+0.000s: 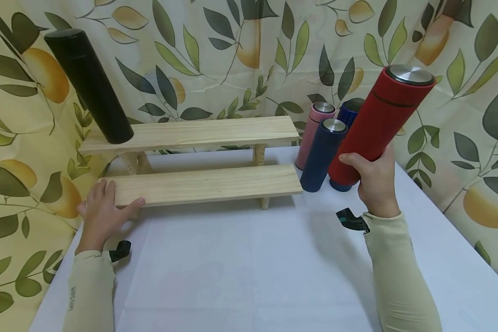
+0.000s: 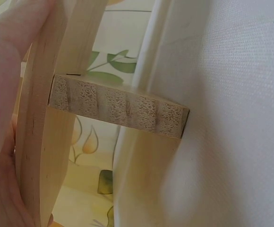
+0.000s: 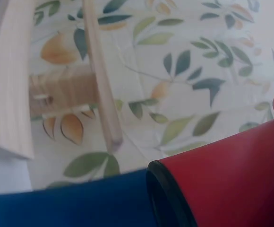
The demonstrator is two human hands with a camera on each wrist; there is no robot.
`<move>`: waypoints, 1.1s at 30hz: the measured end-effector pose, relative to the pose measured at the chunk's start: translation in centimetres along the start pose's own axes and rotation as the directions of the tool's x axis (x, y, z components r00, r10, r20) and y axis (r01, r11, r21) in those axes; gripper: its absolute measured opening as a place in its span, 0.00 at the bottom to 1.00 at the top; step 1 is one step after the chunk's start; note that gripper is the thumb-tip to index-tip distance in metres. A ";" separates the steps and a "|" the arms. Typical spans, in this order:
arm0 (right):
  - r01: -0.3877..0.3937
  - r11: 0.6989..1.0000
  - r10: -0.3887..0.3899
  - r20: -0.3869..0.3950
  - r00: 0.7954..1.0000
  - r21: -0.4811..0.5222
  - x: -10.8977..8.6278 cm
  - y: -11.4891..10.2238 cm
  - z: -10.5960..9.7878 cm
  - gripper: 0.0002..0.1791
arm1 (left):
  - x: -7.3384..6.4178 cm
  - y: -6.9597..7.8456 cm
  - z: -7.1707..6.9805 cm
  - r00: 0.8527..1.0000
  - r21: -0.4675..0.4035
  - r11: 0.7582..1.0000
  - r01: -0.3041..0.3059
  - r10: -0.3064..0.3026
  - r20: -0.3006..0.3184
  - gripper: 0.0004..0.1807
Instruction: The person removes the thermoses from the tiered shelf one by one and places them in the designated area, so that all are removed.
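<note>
My right hand (image 1: pixel 376 182) grips a tall red thermos bottle (image 1: pixel 383 120) with a steel lid near its lower end. The bottle's dark base (image 3: pixel 172 194) overlaps a blue thermos (image 3: pixel 71 205) in the right wrist view. At the left, my left hand (image 1: pixel 101 210) holds the end of the lower board (image 1: pixel 207 184) of a two-step wooden rack, fingers over the top and thumb along the front edge. A leg (image 2: pixel 120 106) of the rack shows under that board in the left wrist view. A black thermos (image 1: pixel 91 87) stands on the left end of the upper board (image 1: pixel 216 133).
Beside the rack's right end stand a pink thermos (image 1: pixel 313 133), a navy thermos (image 1: pixel 323 157) and a blue thermos (image 1: pixel 351 109) partly hidden by the red one. A white cloth (image 1: pixel 216 267) covers the table. A leaf-patterned curtain (image 1: pixel 249 60) hangs close behind and around it.
</note>
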State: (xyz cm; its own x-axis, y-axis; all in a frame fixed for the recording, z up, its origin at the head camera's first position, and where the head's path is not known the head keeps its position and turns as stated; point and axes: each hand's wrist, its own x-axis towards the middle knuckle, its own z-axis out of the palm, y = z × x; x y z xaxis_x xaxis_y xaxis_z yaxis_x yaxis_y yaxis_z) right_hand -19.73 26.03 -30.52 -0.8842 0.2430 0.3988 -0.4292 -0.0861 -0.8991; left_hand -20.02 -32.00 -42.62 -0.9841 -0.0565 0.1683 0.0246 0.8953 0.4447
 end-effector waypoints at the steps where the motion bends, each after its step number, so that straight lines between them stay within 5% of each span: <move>1: 0.006 1.000 -0.006 -0.010 1.000 0.004 0.1 -0.1 -0.2 0.42 | 0.0 0.0 0.0 1.000 0.001 1.000 0.002 -0.002 0.001 0.64; 21: 0.038 0.999 -0.031 -0.225 0.974 0.028 2.3 -0.9 -5.7 0.47 | -0.1 -0.2 -0.2 1.000 0.007 1.000 -0.013 0.013 -0.015 0.63; 33: -0.019 1.000 0.023 -0.300 0.954 0.015 3.3 -0.5 -8.3 0.48 | -0.1 -0.2 0.0 1.000 0.016 1.000 -0.007 0.008 -0.027 0.63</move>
State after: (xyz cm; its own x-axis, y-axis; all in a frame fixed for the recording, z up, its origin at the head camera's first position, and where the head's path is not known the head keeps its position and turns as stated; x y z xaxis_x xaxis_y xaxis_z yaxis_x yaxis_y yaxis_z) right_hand -20.88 34.90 -30.30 -0.7981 0.5193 0.3057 -0.4147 -0.1053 -0.9039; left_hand -19.90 -32.19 -42.71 -0.9789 -0.0612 0.1951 0.0291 0.9027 0.4293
